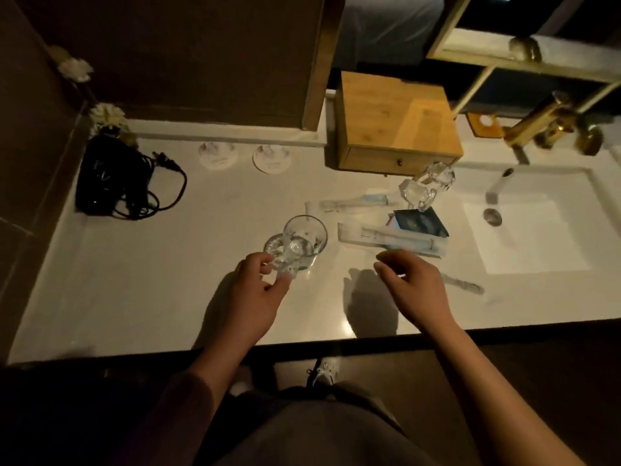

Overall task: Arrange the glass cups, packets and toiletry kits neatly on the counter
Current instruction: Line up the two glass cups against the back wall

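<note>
Left hand (258, 284) fingers pinched on base of clear glass cup (304, 242), mid white counter (134, 280), right hand (413, 284) loosely curled, empty, hovering; glass likely rigid, slick, breakable, so grip wall low rather than rim.

The pale counter (141, 284) bears glass cups (304, 242), packets (389, 238), coasters (217, 155) and a wooden box (396, 122).
</note>
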Tool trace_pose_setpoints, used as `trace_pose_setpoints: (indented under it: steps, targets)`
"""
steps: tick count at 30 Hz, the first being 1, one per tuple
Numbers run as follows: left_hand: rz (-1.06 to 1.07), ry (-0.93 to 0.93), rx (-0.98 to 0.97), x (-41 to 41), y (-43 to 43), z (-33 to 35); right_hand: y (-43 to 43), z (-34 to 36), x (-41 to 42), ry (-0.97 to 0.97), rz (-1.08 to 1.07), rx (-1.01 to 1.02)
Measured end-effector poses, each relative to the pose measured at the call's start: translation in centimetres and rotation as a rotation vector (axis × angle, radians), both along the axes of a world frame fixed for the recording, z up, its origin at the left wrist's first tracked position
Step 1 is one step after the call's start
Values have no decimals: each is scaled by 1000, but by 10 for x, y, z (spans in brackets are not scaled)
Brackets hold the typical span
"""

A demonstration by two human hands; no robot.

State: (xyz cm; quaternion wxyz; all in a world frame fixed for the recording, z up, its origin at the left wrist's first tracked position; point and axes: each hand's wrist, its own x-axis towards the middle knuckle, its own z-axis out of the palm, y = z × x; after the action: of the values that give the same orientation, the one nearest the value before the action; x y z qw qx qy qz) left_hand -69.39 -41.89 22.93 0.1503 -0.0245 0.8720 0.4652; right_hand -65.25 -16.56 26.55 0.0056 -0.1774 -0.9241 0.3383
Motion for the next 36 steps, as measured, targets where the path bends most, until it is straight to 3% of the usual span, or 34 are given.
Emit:
trace_pose_setpoints:
  steps: [2, 5, 12, 27, 31, 36]
  targets:
    - [23, -89, 26, -8, 7, -12, 36, -6, -14, 8, -105, 2]
    - [176, -185, 212, -10, 25, -18, 87, -14, -34, 45, -208, -72]
    - [420, -187, 319, -5, 57, -24, 138, -32, -88, 100, -369, -233]
    - [443, -75, 358, -26, 26, -27, 136, -27, -119, 131, -498, -128]
    - [491, -81, 399, -39, 10, -29, 113, 0, -108, 171, -495, -541]
    - [508, -100, 424, -47, -1, -35, 48, 20, -103, -13, -478, -1048]
